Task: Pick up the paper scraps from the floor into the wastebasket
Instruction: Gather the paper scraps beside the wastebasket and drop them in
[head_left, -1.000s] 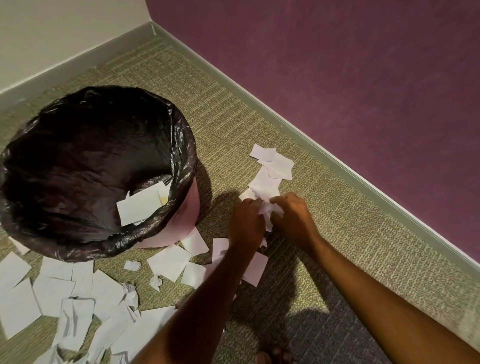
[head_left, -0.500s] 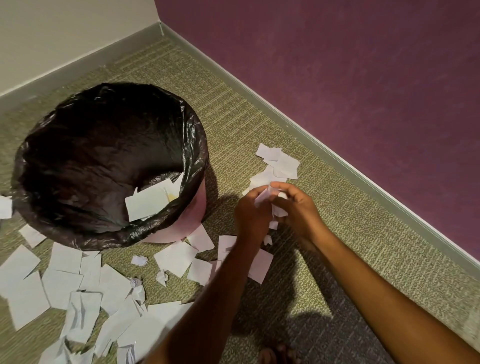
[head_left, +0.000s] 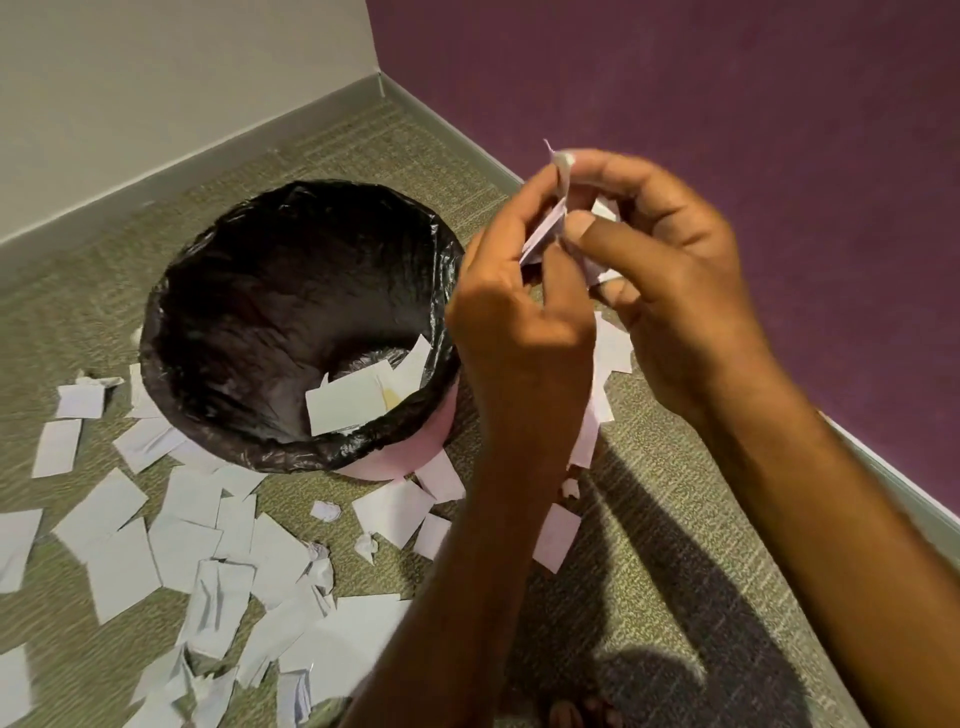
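Note:
A pink wastebasket (head_left: 400, 457) lined with a black bag (head_left: 260, 312) stands on the carpet, with a few white scraps (head_left: 353, 402) inside near its front rim. My left hand (head_left: 514, 332) and my right hand (head_left: 670, 291) are raised together to the right of the basket's rim. Both pinch a small bunch of white paper scraps (head_left: 545, 234) between their fingertips. Several more scraps (head_left: 182, 535) lie scattered on the floor left of and in front of the basket. A few others (head_left: 613, 348) lie partly hidden behind my hands.
The basket stands in a room corner, with a beige wall (head_left: 156, 104) behind and a purple wall (head_left: 727, 104) to the right, both with grey baseboards. Green carpet (head_left: 675, 519) covers the floor. Toes (head_left: 582, 714) show at the bottom edge.
Both hands have lifted from the floor with the gathered scraps and now sit much higher, beside the basket's rim. The camera has also shifted, so the basket appears further right.

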